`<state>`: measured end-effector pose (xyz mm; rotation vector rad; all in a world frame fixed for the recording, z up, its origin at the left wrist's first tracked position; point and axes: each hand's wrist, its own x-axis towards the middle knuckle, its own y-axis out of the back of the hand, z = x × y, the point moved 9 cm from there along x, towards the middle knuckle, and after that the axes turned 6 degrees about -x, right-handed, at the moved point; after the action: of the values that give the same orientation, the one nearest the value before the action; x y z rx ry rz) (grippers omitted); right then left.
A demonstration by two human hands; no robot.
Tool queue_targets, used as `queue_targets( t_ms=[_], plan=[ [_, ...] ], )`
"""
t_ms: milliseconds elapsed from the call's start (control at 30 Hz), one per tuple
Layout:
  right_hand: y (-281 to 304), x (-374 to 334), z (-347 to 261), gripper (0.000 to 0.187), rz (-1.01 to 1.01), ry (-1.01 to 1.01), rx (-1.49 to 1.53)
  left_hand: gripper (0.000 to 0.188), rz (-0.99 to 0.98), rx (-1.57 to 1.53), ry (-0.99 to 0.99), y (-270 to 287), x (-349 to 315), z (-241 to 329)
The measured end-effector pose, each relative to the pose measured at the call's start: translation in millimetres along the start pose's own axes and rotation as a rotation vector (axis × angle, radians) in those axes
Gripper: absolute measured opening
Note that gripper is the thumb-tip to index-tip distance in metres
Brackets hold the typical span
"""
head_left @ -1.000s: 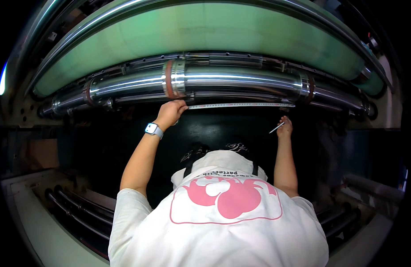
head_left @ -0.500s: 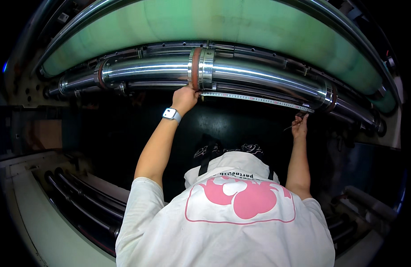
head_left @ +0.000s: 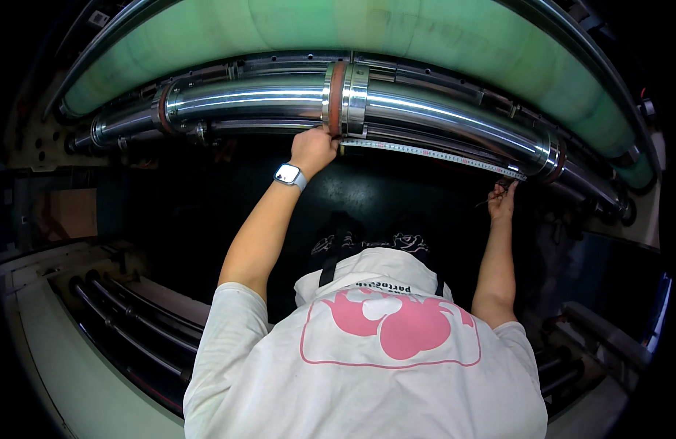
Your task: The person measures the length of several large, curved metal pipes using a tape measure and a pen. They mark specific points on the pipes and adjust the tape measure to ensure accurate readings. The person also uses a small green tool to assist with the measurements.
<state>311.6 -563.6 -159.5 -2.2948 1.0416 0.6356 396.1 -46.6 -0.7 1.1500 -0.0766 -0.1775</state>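
Note:
A white tape measure blade (head_left: pixel 425 153) is stretched along the underside of a shiny metal roller (head_left: pixel 447 121), sloping slightly down to the right. My left hand (head_left: pixel 314 150), with a watch (head_left: pixel 288 174) on its wrist, is closed at the blade's left end, just below a red-brown ring (head_left: pixel 336 99) on the roller. At the other end my right hand (head_left: pixel 502 200) pinches the tape near a second ring (head_left: pixel 561 159). Something small and dark shows by those fingers, too dim to make out.
A wide green roller (head_left: pixel 316 29) arches behind the metal one. A third ring (head_left: pixel 161 108) sits on the metal roller at the left. Dark bars (head_left: pixel 137 322) and a pale machine frame (head_left: pixel 45 344) stand at the lower left. A brown panel (head_left: pixel 69 214) is at the left.
The whole view has shifted slightly, so the rollers sit higher and farther right. Both hands stay at the two ends of the tape, which remains stretched along the roller.

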Motion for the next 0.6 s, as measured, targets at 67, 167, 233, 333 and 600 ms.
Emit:
queue_targets(
  t_ms=[67,167,233,333,600],
  plan=[
    [-2.1,0.1,0.4,0.049,-0.021,0.005,0.025,0.017,-0.023,0.037,0.007,-3.2,1.3,-2.5],
    [0.7,4.1,3.0,0.046,-0.024,-0.009,0.039,0.017,0.007,0.026,-0.029,0.7,-0.4,1.1],
    [2.3,8.7,5.6,0.047,-0.039,-0.024,0.05,0.016,0.014,0.021,-0.029,3.5,-0.5,2.9],
    [1.7,13.1,9.2,0.049,-0.089,-0.037,0.066,0.016,0.001,0.008,-0.015,3.4,0.9,1.6],
    [-4.2,16.0,6.3,0.062,-0.149,-0.021,0.143,0.018,-0.014,-0.037,0.029,7.5,0.7,1.6]
  ],
)
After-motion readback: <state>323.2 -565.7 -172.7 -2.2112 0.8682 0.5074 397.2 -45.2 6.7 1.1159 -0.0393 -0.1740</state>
